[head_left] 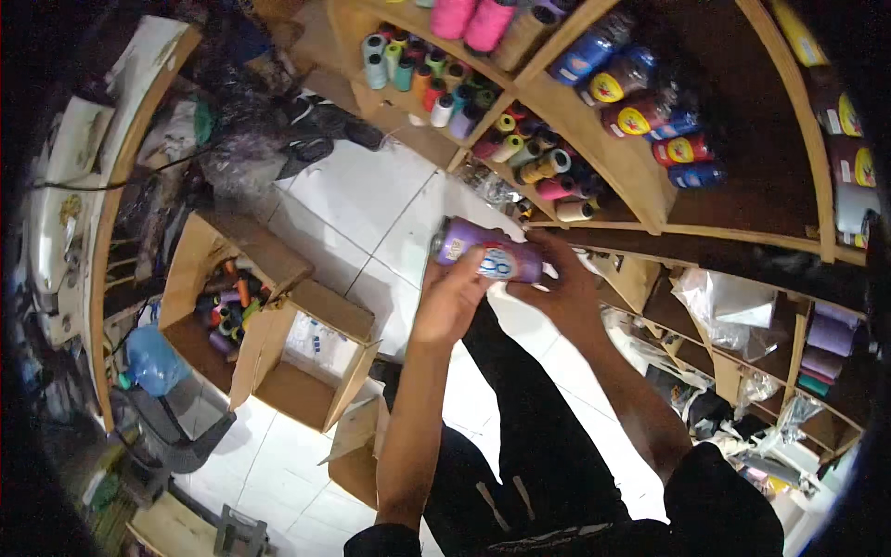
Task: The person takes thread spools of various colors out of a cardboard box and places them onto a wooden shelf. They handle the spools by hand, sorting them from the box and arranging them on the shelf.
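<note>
A purple thread spool [527,265] in clear wrap, with a round printed label, lies sideways in front of me above the floor. My left hand [452,302] is closed around its left part, the thumb across the front by the label. At the other end, my right hand [563,283] curls its fingers and thumb around the spool's right end. The fingers behind the spool are hidden.
Wooden shelves [664,190] with wrapped spools and small thread cones [441,102] rise ahead and right. Open cardboard boxes [306,395], one with loose spools [225,311], stand left on the tiled floor [371,200]. A blue plastic jug [156,360] sits beyond them.
</note>
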The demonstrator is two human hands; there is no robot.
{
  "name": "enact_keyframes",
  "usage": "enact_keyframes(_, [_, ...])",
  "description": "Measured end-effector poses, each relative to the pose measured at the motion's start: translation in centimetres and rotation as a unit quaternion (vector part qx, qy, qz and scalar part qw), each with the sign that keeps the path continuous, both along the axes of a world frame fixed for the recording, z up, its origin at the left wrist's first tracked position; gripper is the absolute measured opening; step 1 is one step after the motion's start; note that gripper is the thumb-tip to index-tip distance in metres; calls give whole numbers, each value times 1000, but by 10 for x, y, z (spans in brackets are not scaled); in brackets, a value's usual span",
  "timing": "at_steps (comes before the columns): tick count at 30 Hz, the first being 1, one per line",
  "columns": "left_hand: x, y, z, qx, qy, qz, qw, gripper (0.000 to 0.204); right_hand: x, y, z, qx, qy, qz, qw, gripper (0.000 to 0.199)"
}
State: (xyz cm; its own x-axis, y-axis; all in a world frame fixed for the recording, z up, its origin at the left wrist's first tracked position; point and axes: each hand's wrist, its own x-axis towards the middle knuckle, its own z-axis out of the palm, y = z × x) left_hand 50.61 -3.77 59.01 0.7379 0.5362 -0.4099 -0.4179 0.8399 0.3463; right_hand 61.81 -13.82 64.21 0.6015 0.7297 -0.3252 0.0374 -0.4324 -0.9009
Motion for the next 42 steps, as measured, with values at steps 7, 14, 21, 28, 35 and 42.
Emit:
enact_keyframes(7, [8,-15,-2,35,32,-127,991,41,48,-29,17,-8,127,-33,991,48])
enact_keyframes(14, [14,-29,-16,90,41,-215,972,62,115,-49,77,-53,-194,-49,978,52])
enact_keyframes(21, [-14,-19,-43,101,133,-226,960,69,181,-32,103,-145,-413,-41,898,51])
enact_keyframes(28, [-39,-10,-62,139,195,-216,947,66,218,2,97,-201,-517,-23,831,48])
enact_keyframes(35, [-73,-7,-94,133,253,-193,939,61,229,5,66,-211,-520,-13,827,53])
enact_keyframes(42, [-137,-13,-137,108,306,-186,927,42,181,-1,72,-141,-656,-10,741,45])
